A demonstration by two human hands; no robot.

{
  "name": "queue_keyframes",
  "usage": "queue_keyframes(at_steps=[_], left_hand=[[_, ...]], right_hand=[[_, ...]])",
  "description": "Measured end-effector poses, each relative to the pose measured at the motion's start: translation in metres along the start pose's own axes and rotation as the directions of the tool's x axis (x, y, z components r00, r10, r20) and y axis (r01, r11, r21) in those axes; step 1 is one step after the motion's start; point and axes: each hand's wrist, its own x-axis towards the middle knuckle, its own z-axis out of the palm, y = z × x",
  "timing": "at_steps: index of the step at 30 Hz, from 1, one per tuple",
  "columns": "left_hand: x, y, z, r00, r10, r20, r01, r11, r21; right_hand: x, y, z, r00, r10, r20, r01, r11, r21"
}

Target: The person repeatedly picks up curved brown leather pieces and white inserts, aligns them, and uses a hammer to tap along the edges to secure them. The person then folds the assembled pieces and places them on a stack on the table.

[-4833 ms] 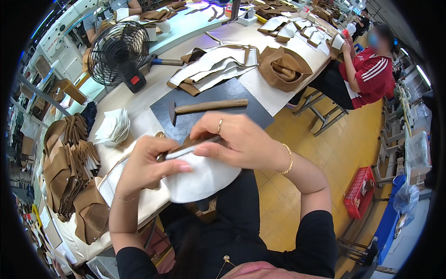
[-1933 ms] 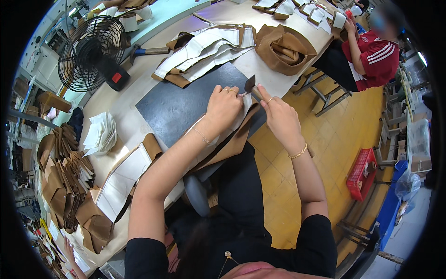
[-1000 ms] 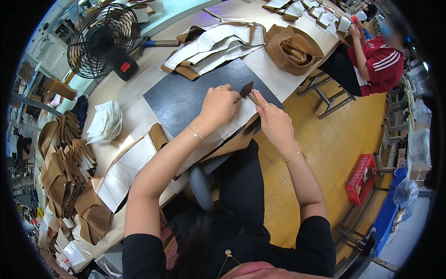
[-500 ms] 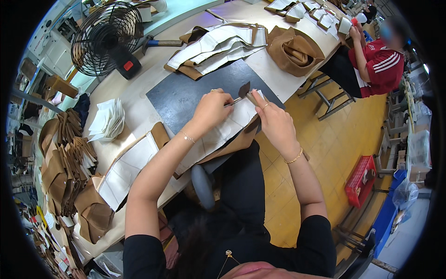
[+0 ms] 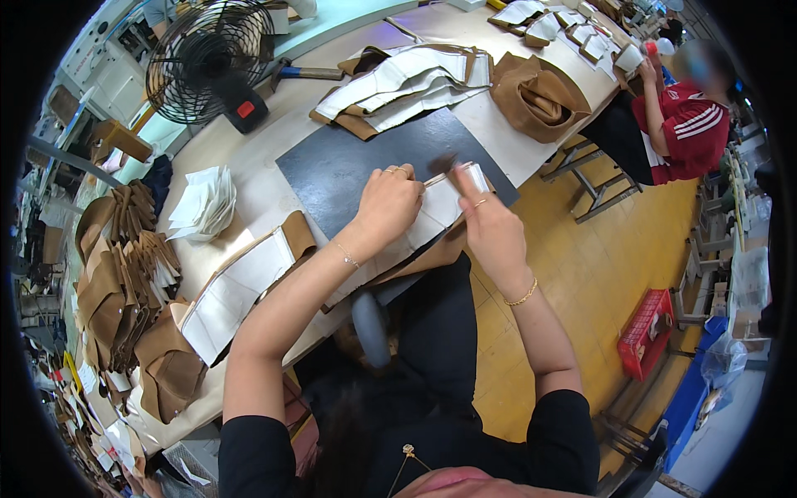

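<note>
My right hand point(image 5: 496, 232) is closed round what looks like a hammer point(image 5: 442, 163), its dark head blurred by motion above the far end of a long brown piece with white backing point(image 5: 427, 220). My left hand point(image 5: 388, 202) has its fingers pinched on the edge of that same piece, just left of the hammer head. The piece lies over the edge of a dark flat board point(image 5: 332, 170), and its brown side hangs toward my lap. A second white-backed brown piece point(image 5: 241, 286) rests on the table under my left forearm.
Behind the board lie stacked white-backed pieces point(image 5: 407, 83), a rolled brown bundle point(image 5: 540, 95) and a blue-handled hammer point(image 5: 311, 73). A black fan point(image 5: 207, 62) stands at far left, near white sheets point(image 5: 203, 203) and brown pieces point(image 5: 124, 290). A co-worker point(image 5: 685, 124) sits at right; a red crate point(image 5: 646, 332) is below.
The hammer head has swung down closer to the piece and is blurred. My left fingers have closed in on the edge. The whole view has shifted slightly.
</note>
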Motion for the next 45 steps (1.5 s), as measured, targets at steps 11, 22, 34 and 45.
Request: queue_keyframes(at_steps=[11,22,34,45], left_hand=[[-0.015,-0.009,0.004,0.996,0.060,-0.060,-0.055,0.995,0.078],[-0.029,-0.010,0.000,0.997,0.040,-0.059,-0.035,0.996,0.080],[-0.050,-0.008,-0.003,0.996,-0.067,-0.066,0.067,0.998,0.001],[-0.064,-0.020,-0.021,0.989,-0.147,-0.005,0.142,0.962,-0.233]], right_hand=[[-0.003,0.001,0.012,0.977,-0.115,-0.182,0.124,0.991,0.041],[-0.003,-0.012,-0.001,0.994,-0.098,-0.042,0.099,0.995,0.011],[-0.004,-0.025,0.000,0.973,-0.161,-0.164,0.176,0.981,0.079],[0.000,-0.022,0.002,0.972,-0.230,0.044,0.232,0.971,-0.063]])
